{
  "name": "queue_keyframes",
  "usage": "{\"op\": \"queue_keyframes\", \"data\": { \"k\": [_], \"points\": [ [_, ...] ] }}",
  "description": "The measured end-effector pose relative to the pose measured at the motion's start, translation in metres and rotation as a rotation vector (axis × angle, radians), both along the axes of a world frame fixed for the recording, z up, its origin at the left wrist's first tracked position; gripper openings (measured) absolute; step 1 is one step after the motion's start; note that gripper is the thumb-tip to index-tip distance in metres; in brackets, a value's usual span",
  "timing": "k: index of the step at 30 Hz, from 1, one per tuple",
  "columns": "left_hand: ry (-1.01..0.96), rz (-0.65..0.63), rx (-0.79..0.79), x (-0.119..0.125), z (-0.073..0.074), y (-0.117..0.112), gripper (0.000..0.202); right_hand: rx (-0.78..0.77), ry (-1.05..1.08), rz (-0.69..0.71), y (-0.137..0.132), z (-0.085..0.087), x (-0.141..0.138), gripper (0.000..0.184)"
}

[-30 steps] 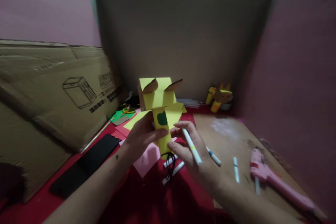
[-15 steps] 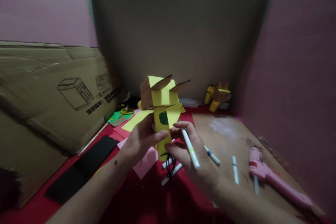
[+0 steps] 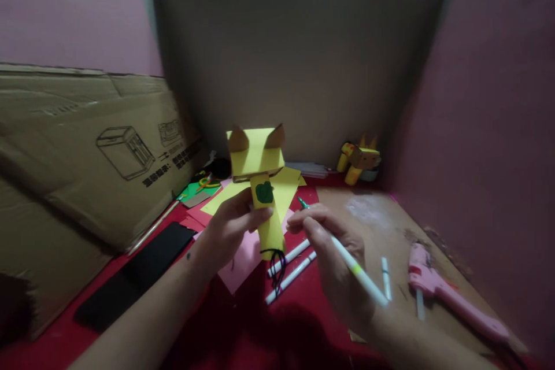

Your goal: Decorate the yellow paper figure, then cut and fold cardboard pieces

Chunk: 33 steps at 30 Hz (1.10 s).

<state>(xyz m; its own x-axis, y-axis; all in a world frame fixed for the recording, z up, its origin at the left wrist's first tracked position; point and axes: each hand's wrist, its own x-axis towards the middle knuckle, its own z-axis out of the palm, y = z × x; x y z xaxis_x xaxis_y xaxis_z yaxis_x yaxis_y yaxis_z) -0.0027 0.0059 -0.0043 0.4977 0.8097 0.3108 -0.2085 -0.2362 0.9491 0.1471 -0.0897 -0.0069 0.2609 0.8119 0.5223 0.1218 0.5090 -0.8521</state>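
Note:
A yellow paper-and-cardboard animal figure (image 3: 269, 225) is held up at the centre. It has a boxy head with two brown cardboard ears, a dark green patch on its body and black string hanging from the near end. My left hand (image 3: 229, 222) grips the body from the left, thumb on top. In my right hand (image 3: 338, 254) is a white marker pen (image 3: 358, 269) with a yellow band, its green tip pointing up toward the figure but apart from it. Beneath the figure lie white pens (image 3: 291, 277) and pink paper (image 3: 243, 260).
A black phone-like slab (image 3: 137, 277) lies left on the red cloth, by a big cardboard box (image 3: 78, 167). On the right, a pink glue gun (image 3: 455, 298) and a pen cap (image 3: 386, 277) rest on a brown board (image 3: 390, 231). A second yellow figure (image 3: 362, 159) stands behind.
My right hand has let go of the figure and moved right and down, turning the marker so its green tip faces the figure. The figure has turned, its ears now upright toward me.

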Motion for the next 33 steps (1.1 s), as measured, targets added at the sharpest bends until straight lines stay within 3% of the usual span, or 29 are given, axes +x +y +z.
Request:
{"op": "queue_keyframes", "data": {
  "k": [4,11,18,23,27,33],
  "points": [
    [-0.019,0.008,-0.015,0.0,0.002,-0.004,0.025,0.039,-0.086,-0.061,-0.01,-0.005,-0.002,0.012],
    [0.017,0.0,-0.03,-0.002,-0.007,-0.002,0.024,-0.161,-0.009,-0.049,-0.005,-0.022,-0.004,0.027],
    [0.161,0.028,0.085,-0.003,-0.012,0.003,0.026,-0.181,0.011,-0.048,-0.003,-0.028,-0.003,0.029],
    [0.077,-0.052,0.057,0.0,-0.008,0.001,0.012,-0.174,-0.04,-0.048,-0.004,-0.024,0.0,0.024],
    [0.037,-0.065,0.001,-0.002,-0.01,0.002,0.025,-0.093,-0.063,-0.071,-0.005,-0.011,0.009,0.009],
    [-0.015,-0.116,-0.015,-0.005,-0.013,0.006,0.033,0.079,0.011,-0.056,-0.021,-0.006,0.006,0.02]
  ]
}}
